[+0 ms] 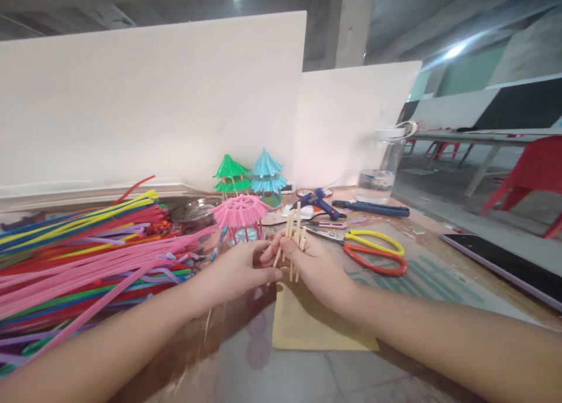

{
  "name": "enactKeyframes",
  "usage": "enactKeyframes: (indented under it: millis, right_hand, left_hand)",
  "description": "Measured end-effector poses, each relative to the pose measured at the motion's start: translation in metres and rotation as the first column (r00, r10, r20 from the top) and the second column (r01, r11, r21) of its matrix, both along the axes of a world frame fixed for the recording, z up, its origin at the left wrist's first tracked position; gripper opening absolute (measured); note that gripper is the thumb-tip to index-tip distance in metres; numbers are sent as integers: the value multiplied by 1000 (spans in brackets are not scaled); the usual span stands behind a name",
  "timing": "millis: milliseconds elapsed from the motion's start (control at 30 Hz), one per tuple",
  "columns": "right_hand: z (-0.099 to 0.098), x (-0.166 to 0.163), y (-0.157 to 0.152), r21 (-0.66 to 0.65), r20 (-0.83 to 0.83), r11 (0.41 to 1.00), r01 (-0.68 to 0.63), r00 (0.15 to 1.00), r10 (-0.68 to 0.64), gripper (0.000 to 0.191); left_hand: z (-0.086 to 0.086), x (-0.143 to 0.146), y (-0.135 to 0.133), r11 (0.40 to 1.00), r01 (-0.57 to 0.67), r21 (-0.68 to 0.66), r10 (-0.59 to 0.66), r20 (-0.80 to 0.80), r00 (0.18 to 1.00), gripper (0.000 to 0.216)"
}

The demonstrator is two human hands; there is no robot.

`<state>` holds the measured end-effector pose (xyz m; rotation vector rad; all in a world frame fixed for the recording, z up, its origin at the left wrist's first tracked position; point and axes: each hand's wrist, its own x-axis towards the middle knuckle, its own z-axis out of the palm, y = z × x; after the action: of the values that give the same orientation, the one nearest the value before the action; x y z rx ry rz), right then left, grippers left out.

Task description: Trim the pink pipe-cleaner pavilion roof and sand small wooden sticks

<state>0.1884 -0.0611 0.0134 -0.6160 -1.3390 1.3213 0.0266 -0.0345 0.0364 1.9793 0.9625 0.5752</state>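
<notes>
Several short, pale wooden sticks [298, 219] stand roughly upright in my right hand [314, 259], its thumb pressed across them. My left hand [246, 268] meets it from the left, thumb and fingertips closed on one slanted wooden stick [276, 262] at the edge of the bunch. Under both hands lies a yellow sheet [320, 327]. Just behind them stands a small pavilion model with a pink roof [242, 211]. Farther back are a green-roofed model [231, 174] and a light blue one [266, 172].
Heaps of coloured pipe cleaners [109, 262] cover the left side. To the right lie scissors [375, 248], a blue glue gun [322, 203], a dark blue long tool [371, 208] and a phone [509, 265]. A water jug [380, 166] stands behind, before white boards [153, 110].
</notes>
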Motion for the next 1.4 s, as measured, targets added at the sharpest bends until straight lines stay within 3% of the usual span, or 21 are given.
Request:
enactKeyframes:
  millis: [133,200,300,400,533,633,767,867,1067,1200,1400]
  right_hand:
    - [-1,-2,-2,-69,-101,998,-2,995,-5,32]
    - [-1,-3,0,-87,-140,996,17,990,-29,34]
    - [-1,-3,3,-89,-182,995,48,981,-64,40]
    - [0,-3,5,-108,-172,992,68,981,-86,47]
    - [0,-3,2,-91,-112,994,66,991,-76,49]
    - [0,-2,0,-56,-79,995,79,993,-83,48]
    - [-2,-2,1,-25,-69,997,73,995,-75,51]
    - [-4,-4,0,-6,-37,999,54,998,-55,54]
    - [-2,-6,-7,42,71,999,-18,997,15,50]
    - [-3,-6,-7,20,77,999,-36,996,34,49]
    - [-5,-5,-7,85,134,992,-96,987,84,47]
  left_hand:
    - [6,4,-3,986,67,-155,-59,56,997,17]
    - [14,3,-5,987,49,-155,-49,4,999,23]
    - [28,-3,-5,999,-33,-40,30,-68,997,28]
    - [39,-10,-4,997,-74,24,74,-32,997,22]
    - [45,-12,-8,998,-46,45,43,62,997,20]
    - [46,-9,-15,991,-16,129,11,37,999,22]
    - [47,-5,-22,950,-22,311,17,20,1000,26]
    - [45,-3,-22,900,-102,423,72,85,994,18]
    - [41,2,-23,944,-201,260,160,172,972,18]
    - [41,4,-26,934,-220,280,177,171,969,24]
    - [34,4,-25,960,-114,254,72,171,983,20]
